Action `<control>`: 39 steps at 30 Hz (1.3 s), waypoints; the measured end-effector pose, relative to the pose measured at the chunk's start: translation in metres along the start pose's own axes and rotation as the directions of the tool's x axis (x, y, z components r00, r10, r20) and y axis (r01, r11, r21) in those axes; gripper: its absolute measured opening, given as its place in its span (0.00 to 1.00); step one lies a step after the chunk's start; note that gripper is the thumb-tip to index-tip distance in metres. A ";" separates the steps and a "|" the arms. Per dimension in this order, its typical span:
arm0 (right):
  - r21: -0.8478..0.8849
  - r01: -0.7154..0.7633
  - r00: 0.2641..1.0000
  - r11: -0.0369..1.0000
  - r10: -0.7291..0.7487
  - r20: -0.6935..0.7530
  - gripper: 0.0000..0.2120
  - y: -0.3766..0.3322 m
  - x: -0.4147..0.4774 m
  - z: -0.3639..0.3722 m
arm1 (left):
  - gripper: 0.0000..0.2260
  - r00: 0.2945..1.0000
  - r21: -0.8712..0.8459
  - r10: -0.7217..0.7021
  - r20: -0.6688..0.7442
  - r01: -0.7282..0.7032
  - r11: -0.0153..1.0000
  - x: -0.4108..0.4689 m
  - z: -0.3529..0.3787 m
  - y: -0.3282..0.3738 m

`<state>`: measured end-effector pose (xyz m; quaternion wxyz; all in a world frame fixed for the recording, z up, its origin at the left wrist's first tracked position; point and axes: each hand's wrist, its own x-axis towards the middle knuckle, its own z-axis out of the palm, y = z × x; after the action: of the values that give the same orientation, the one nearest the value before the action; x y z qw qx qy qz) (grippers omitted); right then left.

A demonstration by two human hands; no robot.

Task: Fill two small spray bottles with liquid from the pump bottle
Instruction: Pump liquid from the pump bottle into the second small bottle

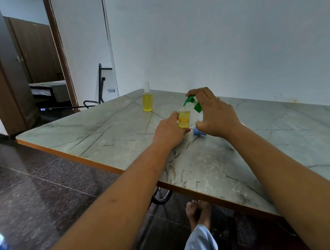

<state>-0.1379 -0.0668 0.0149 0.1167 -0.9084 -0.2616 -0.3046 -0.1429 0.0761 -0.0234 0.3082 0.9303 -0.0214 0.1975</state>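
A small clear spray bottle [184, 118] without its cap stands on the table, holding yellow liquid nearly to its neck. My left hand [168, 133] grips its side. My right hand [212, 113] covers the pump bottle, fingers on the green pump head [192, 103], whose nozzle points down over the small bottle's mouth. The pump bottle's white body is mostly hidden by my palm. A second small spray bottle [147, 99], capped with a clear sprayer and full of yellow liquid, stands farther back to the left. A blue-and-white piece [197, 131] lies under my right hand.
The marbled grey table [104, 131] has an orange-edged rim along its near-left side and meets a white wall behind. Dark tiled floor lies at the left, with a doorway and a chair frame [102, 86] beyond. Bare feet [198, 212] show under the table.
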 end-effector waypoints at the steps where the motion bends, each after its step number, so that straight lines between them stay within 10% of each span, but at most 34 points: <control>1: -0.001 -0.004 1.000 1.000 0.004 0.004 0.36 0.000 0.000 0.000 | 0.23 1.000 0.002 -0.004 0.005 0.004 1.000 0.000 0.000 0.000; 16: -0.035 0.030 0.998 0.999 -0.028 0.064 0.48 0.003 0.000 0.000 | 0.20 1.000 -0.047 0.002 0.006 -0.002 0.999 -0.005 -0.004 0.003; 39: 0.009 0.009 1.000 1.000 -0.009 -0.001 0.35 0.002 0.002 0.002 | 0.21 1.000 -0.037 0.007 0.014 -0.006 0.999 -0.003 -0.002 0.001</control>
<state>-0.1344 -0.0667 0.0147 0.1194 -0.9065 -0.2668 -0.3046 -0.1466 0.0763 -0.0220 0.3247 0.9258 -0.0304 0.1913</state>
